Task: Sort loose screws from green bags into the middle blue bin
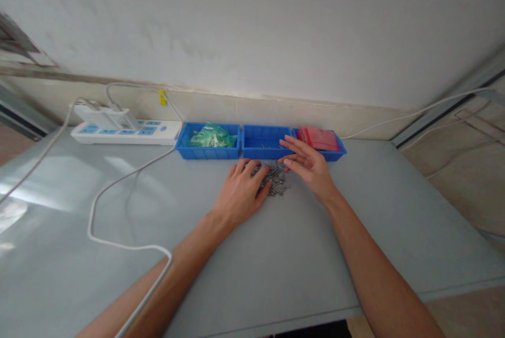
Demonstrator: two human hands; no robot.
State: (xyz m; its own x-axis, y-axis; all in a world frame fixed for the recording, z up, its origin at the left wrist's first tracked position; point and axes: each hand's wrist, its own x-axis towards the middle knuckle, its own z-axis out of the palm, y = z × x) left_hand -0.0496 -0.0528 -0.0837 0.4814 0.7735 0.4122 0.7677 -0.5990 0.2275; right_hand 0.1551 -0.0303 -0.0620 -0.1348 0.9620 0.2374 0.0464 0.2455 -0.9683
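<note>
A small heap of silvery screws lies loose on the grey table in front of the blue bins. My left hand rests palm down at the heap's left side, fingers spread and touching the screws. Over the heap's right edge is my right hand, its thumb drawn against a finger and its upper fingers stretched out. Whatever sits between those fingertips is too small to make out. Just behind, the middle blue bin has a few screws on its floor.
The left blue bin contains green plastic bags; the right bin contains red bags. A white power strip with plugged-in chargers stands by the wall. Its white cable loops across the table and over my left forearm.
</note>
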